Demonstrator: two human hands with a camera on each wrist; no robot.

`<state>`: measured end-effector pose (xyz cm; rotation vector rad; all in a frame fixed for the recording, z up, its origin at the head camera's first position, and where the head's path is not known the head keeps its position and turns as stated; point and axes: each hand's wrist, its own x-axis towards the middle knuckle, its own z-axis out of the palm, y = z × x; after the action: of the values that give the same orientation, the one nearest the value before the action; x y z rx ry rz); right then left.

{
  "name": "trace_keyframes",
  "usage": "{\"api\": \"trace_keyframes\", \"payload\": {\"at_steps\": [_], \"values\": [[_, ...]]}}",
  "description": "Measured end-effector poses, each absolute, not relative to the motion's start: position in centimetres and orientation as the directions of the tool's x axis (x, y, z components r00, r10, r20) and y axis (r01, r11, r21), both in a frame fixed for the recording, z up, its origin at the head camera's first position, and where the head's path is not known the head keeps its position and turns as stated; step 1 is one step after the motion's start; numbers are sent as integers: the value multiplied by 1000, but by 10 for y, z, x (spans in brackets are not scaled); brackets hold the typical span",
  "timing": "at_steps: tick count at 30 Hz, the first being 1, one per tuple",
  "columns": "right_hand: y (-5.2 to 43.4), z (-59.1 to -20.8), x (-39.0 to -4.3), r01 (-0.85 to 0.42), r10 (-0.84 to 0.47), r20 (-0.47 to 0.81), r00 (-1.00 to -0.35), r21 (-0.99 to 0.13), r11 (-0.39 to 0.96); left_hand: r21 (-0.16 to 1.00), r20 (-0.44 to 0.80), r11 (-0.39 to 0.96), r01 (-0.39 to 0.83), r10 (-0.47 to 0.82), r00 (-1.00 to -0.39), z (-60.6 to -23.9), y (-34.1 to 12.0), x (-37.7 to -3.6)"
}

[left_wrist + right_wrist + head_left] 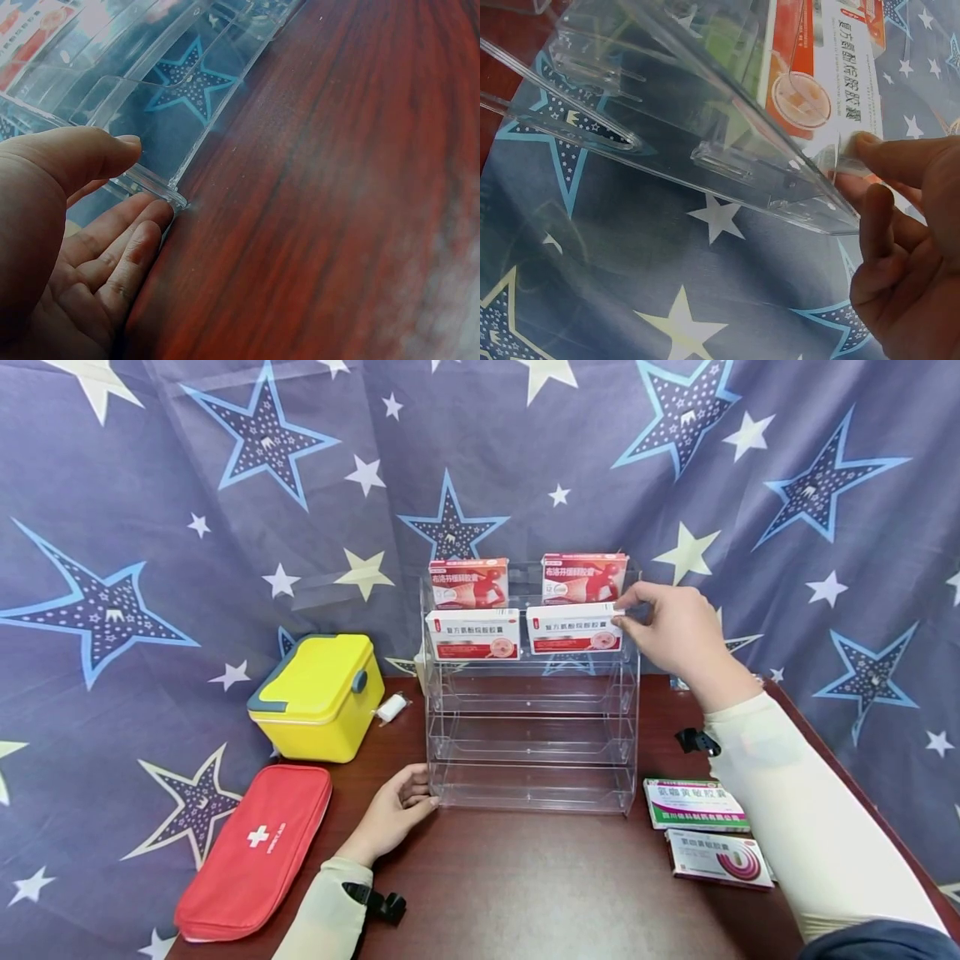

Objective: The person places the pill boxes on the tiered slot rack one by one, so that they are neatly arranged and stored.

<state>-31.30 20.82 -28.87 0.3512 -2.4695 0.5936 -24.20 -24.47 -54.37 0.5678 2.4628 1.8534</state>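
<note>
A clear acrylic tiered rack stands on the dark wooden table. Its top tier holds two red medicine boxes. The second tier holds two white boxes with red bands. My right hand pinches the right end of the right white box. In the right wrist view, thumb and forefinger of my right hand meet at that box's corner beside the rack wall. My left hand rests open against the rack's lower left corner. There its thumb lies over the rack's lip.
A yellow case and a red first-aid pouch lie at the left, with a small white roll behind. Two flat medicine boxes lie right of the rack. Star-printed cloth hangs all around.
</note>
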Motion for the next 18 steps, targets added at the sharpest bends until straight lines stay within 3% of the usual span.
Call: {"api": "trace_keyframes", "payload": {"at_steps": [18], "values": [[204, -288, -307, -363, -185, 600, -779, -190, 912, 929, 214, 237, 284, 283, -935, -545, -245, -242]]}}
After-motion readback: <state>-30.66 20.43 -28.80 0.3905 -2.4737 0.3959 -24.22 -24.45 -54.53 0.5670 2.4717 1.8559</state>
